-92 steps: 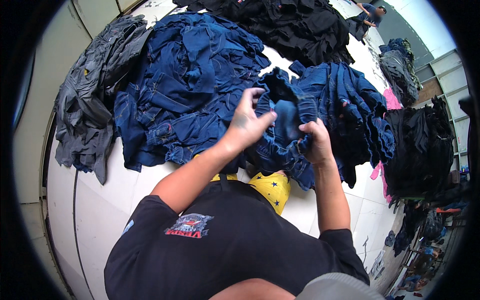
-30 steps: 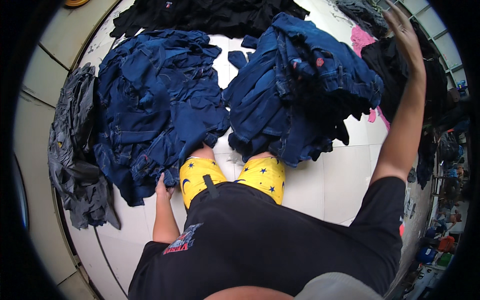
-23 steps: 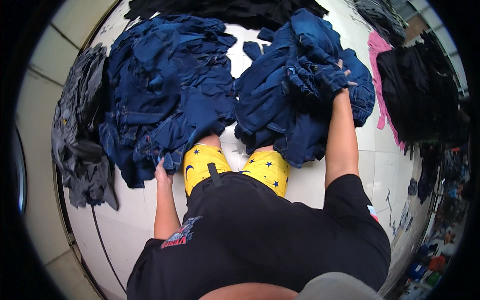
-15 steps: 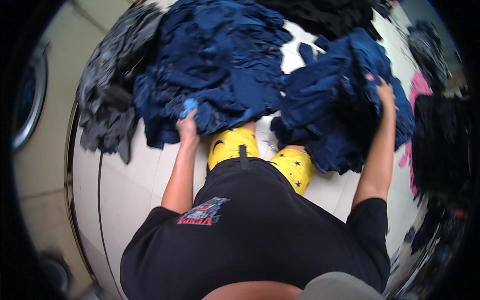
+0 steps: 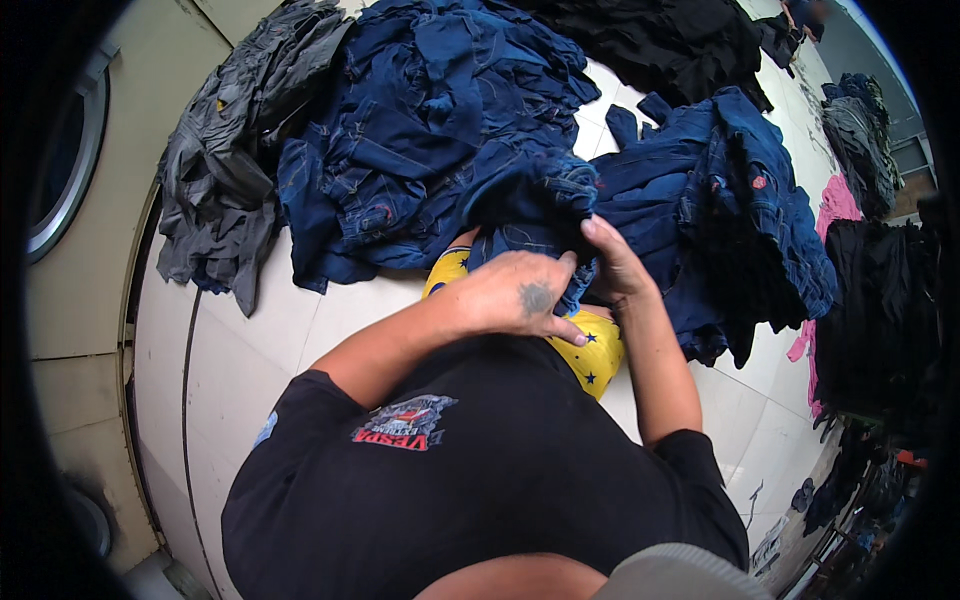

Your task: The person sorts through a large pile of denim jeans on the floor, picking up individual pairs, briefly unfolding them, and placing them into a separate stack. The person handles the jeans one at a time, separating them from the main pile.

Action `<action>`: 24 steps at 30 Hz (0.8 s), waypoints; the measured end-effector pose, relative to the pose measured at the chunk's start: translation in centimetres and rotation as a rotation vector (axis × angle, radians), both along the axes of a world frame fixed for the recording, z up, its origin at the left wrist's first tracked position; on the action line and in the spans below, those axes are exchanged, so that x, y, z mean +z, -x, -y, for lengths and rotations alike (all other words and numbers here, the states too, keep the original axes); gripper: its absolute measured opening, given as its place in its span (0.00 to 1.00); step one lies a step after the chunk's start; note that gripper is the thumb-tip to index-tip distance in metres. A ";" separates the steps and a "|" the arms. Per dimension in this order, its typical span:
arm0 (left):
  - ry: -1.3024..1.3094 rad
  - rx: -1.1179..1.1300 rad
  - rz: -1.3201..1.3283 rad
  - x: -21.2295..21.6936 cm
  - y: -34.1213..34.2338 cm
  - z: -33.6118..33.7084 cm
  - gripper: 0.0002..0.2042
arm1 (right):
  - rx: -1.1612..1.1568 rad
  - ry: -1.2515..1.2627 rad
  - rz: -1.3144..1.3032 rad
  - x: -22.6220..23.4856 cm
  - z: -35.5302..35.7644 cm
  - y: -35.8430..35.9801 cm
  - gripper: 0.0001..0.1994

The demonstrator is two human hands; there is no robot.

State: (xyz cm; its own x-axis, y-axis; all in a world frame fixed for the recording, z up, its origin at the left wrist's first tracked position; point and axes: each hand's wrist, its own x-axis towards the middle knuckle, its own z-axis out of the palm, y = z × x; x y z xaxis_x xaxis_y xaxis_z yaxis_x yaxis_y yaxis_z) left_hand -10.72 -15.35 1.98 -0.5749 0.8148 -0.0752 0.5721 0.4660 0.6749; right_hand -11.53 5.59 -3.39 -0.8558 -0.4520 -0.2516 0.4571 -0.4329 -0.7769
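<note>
Since half a second ago, both hands have left the separate heaps and come together at one blue garment. Biggest first on my feed: left denim heap (image 5: 410, 130), with grey heap (image 5: 225, 175) just beside it, black heap (image 5: 660, 45) beyond, right denim heap (image 5: 690, 195), dark clothes (image 5: 880, 310) at far right, pink cloth (image 5: 838, 205) near them. I see yellow shorts (image 5: 590, 355), partly covered. The blue garment (image 5: 530, 205) (gathered edge uppermost) sits in front of them, between the denim heaps. Left hand (image 5: 520, 290) crosses over it, back up, thumb spread; fingertips hidden, so I can't tell its grip. Right hand (image 5: 622, 268) has its thumb up beside the gathered edge, fingers mostly hidden; can't tell there either.
</note>
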 end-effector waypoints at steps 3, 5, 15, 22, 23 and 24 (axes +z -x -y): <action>-0.064 0.053 0.054 -1.7 -2.3 -0.6 0.42 | -0.174 0.124 0.149 -0.6 -0.6 -0.6 0.50; -0.208 0.040 0.004 -1.9 -3.4 -1.0 0.48 | -0.072 -0.076 -0.142 0.7 -1.4 -0.1 0.51; -0.969 0.760 -0.275 0.8 6.1 4.6 0.36 | 0.039 -0.809 -0.338 13.7 -4.5 6.2 0.23; -0.556 0.304 -0.314 10.9 13.2 7.8 0.16 | 0.201 -0.995 -0.552 19.4 -5.6 6.3 0.31; -0.517 0.224 -0.507 12.3 13.8 8.2 0.19 | 0.165 -1.090 -0.480 20.1 -5.8 5.9 0.30; -0.560 0.082 -0.496 13.6 14.5 8.4 0.21 | 0.224 -1.017 -0.510 20.4 -5.9 5.4 0.29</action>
